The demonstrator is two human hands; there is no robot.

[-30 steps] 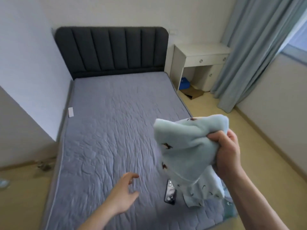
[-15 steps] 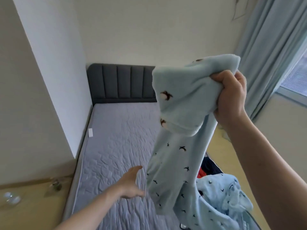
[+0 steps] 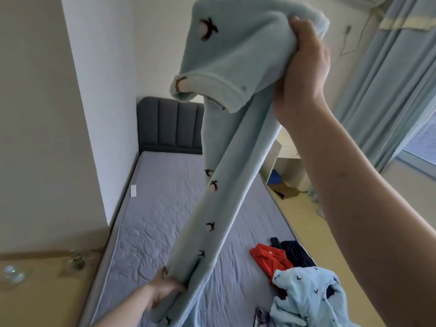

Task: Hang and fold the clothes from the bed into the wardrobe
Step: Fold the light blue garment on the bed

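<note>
Right hand gripping pale-blue garment overhead, left hand pinching its hanging lower part.

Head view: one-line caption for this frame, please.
Right hand lifts bird-print pale blue garment above the bed; left hand grips its lower part.

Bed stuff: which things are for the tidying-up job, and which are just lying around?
For the job: light blue bird-print pants held up by both hands, blue bird-print top, red garment, dark navy garment.

Just lying about: phone, white desk, curtains.
</note>
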